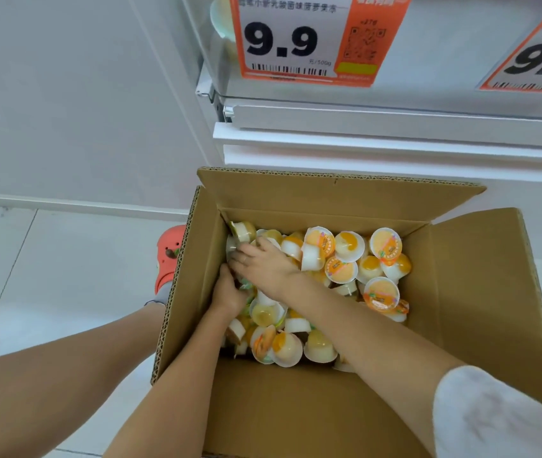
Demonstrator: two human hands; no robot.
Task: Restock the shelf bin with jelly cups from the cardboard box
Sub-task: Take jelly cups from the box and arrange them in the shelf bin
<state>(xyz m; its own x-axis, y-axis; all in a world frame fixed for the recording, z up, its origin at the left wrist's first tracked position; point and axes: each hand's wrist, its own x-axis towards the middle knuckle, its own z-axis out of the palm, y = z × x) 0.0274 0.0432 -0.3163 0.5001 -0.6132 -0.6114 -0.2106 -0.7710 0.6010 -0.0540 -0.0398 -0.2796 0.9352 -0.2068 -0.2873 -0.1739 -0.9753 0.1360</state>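
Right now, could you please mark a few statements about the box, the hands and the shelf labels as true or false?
1. Both hands are inside the cardboard box. True.
2. The box is empty. False: jelly cups fill its bottom.
3. The right hand reaches across to the box's left side, above the left hand. True.
4. The price tag reads 5.5. False: it reads 9.9.
5. The box flaps are taped shut. False: they stand open.

Open cardboard box top between raised flaps, shelf edge close above.
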